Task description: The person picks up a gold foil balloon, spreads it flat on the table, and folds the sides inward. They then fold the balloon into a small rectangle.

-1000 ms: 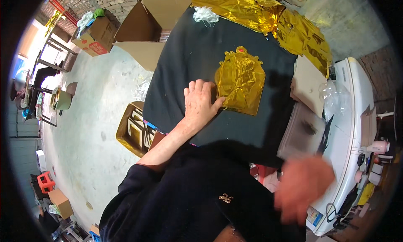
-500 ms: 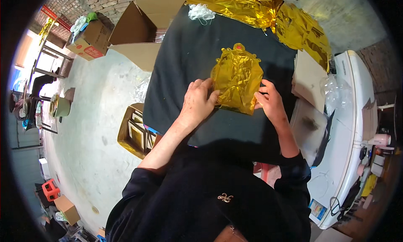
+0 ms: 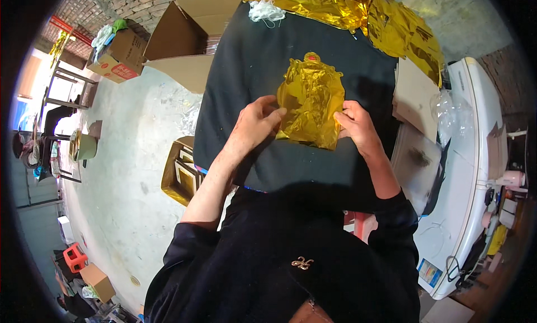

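Observation:
A shiny gold foil piece (image 3: 311,107) with a scalloped top edge and a small red spot at its peak is held over the black cloth (image 3: 246,71) of the table. My left hand (image 3: 257,123) pinches its left edge, thumb in front and fingers partly behind. On the opposite side, my right hand (image 3: 359,127) grips the lower right edge between thumb and fingers. The foil is wrinkled down its middle. What lies behind it is hidden.
Larger gold foil sheets (image 3: 400,34) drape over the table's far edge, beside a bundle of white string (image 3: 265,11). Cardboard sheets (image 3: 415,93) lean at the right. An open carton (image 3: 179,34) stands far left; a gold-lined box (image 3: 180,174) of framed pieces sits on the floor.
The foil piece has shifted slightly left and looks more crumpled. My left hand has moved a little left along with it; my right hand now grips the right edge more firmly.

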